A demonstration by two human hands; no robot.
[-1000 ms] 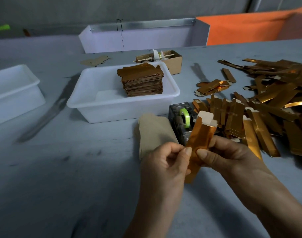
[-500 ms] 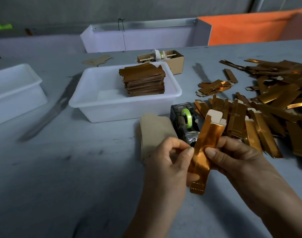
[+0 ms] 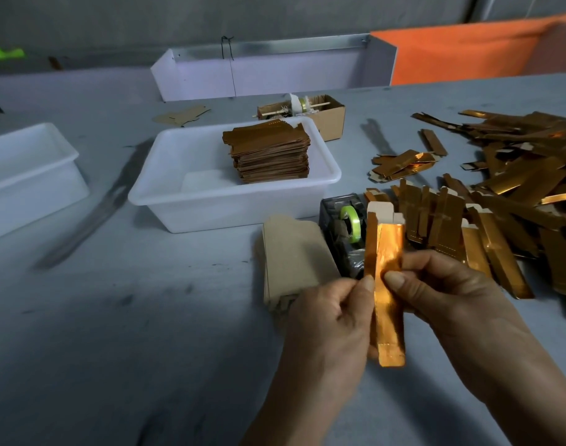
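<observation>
Bare table (image 3: 120,333) left of hands; tape dispenser (image 3: 342,233), white tub (image 3: 230,194) block ahead; gold blanks (image 3: 500,201) crowd right.

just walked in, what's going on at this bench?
A person is working one gold carton with both hands above the grey table. The left hand pinches its left edge and the right hand pinches its right side. It is upright, top flaps open. A tape dispenser sits just behind. More loose blanks lie to the right, and a neat stack is in the white tub.
</observation>
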